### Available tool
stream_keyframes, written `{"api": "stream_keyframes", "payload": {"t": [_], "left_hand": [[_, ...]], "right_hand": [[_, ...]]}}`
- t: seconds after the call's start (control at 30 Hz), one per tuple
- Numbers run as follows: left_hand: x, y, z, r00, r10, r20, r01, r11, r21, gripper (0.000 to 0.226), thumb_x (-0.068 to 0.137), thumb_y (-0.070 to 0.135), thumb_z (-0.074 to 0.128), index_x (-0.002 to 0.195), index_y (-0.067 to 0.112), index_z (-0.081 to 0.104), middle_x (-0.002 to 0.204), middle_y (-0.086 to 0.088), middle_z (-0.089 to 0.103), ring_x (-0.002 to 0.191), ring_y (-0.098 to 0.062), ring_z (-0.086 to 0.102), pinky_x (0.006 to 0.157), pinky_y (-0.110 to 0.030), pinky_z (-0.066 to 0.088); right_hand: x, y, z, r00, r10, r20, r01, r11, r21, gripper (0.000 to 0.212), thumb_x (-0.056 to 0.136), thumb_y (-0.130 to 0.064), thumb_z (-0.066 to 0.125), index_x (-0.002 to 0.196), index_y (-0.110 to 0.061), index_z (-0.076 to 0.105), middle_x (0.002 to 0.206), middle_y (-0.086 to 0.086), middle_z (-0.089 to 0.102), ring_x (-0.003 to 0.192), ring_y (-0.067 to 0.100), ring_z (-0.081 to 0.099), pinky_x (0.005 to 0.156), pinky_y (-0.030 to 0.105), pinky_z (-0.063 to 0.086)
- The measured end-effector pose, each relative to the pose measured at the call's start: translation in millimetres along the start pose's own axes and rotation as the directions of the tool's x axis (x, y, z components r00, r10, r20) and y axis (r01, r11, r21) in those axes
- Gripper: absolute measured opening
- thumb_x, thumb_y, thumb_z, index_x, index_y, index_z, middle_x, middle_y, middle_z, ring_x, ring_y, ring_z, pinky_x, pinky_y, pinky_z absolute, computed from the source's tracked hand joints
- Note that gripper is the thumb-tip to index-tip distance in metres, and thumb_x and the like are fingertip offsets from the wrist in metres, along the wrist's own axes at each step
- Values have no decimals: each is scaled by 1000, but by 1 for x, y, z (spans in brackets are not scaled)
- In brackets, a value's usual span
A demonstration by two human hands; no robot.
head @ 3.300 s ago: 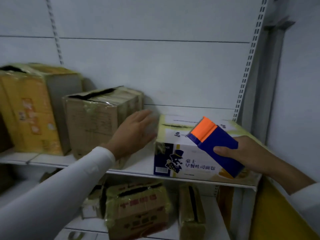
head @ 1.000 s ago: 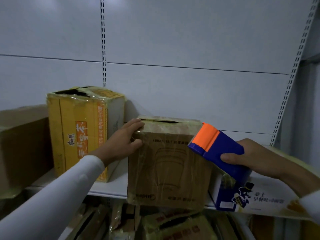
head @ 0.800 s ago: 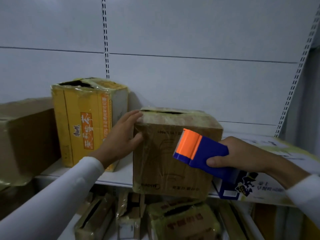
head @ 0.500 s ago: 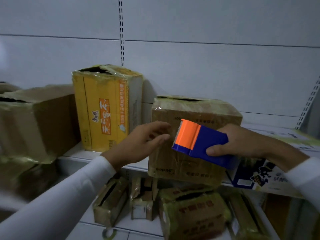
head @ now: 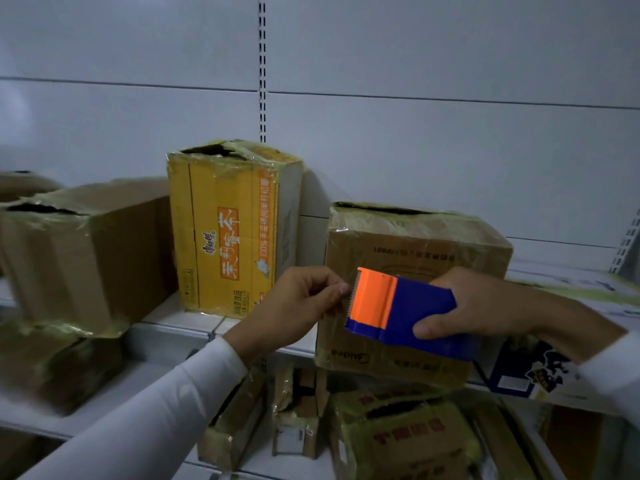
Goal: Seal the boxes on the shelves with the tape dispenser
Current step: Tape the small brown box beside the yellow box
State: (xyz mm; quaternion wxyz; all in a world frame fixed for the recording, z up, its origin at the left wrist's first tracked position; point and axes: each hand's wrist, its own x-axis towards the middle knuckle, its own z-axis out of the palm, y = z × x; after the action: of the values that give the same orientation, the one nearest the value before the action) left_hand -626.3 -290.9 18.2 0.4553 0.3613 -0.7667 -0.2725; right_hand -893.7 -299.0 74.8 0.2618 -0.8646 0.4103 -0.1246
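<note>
My right hand [head: 485, 303] grips a blue tape dispenser [head: 412, 315] with an orange toothed head, held in front of a brown cardboard box [head: 415, 244] on the shelf. That box's top is gaping at the back. My left hand [head: 294, 306] pinches at the dispenser's toothed edge, thumb and forefinger closed; the tape itself is too clear to make out. A tall yellow box [head: 228, 230] with a torn-open top stands to the left. Further left sits a large brown box [head: 86, 251], its flaps also loose.
The white shelf [head: 180, 323] carries a flat white-and-blue printed box [head: 540, 372] at the right. The lower shelf holds several crumpled taped boxes [head: 401, 441]. A slotted upright [head: 262, 71] runs up the white back panel.
The view has shifted left from the flat printed box to the brown one. My left hand left the brown box's corner and came to the dispenser's toothed edge. The dispenser dropped lower before the box.
</note>
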Motion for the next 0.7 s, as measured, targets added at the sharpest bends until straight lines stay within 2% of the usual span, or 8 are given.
{"api": "stream_keyframes", "payload": {"t": [0.17,0.3,0.4,0.47,0.6,0.7], "left_hand": [[18,14,-27,993,119,-27,-115,986,118,16,95,20,54,83,20,65,70,8,66,66,-4,62,59,-14,46],[49,33,-38,986,169,5,-169,984,47,22,95,25,52,74,21,60,61,8,61,57,-2,55,54,-13,41],[73,42,-40,981,187,-50,-187,982,7,24,88,37,53,70,21,57,57,9,60,53,-1,53,52,-13,41],[91,45,-40,979,183,-93,-181,983,29,23,89,33,54,70,21,57,57,8,60,54,-5,53,55,-20,43],[120,46,-47,970,186,-158,-152,966,207,27,93,25,57,71,12,59,58,3,61,51,-9,52,54,-24,42],[129,40,-62,970,118,-212,-70,972,222,33,93,26,57,77,-4,59,61,-2,61,53,-11,52,52,-22,45]], "right_hand": [[7,-22,-25,999,13,-33,-13,1000,-17,59,59,-68,73,87,-17,71,85,5,76,76,22,72,67,32,56],[11,-44,-61,993,-31,-115,20,995,-96,47,58,-72,69,70,-26,67,64,0,68,53,9,62,50,16,42],[16,-48,-86,991,-45,-129,29,991,-128,56,62,-68,74,70,-13,65,64,6,68,50,10,60,46,14,41],[23,-45,-101,989,-51,-141,30,989,-147,53,64,-64,73,72,-12,65,67,7,69,52,11,62,47,14,43],[35,-25,-140,999,7,-35,-12,989,-145,53,64,-68,72,83,-19,70,81,2,76,69,16,73,57,18,53],[33,9,-175,997,66,43,-57,981,-184,58,61,-79,69,83,-26,72,83,4,76,71,20,73,60,18,53]]}}
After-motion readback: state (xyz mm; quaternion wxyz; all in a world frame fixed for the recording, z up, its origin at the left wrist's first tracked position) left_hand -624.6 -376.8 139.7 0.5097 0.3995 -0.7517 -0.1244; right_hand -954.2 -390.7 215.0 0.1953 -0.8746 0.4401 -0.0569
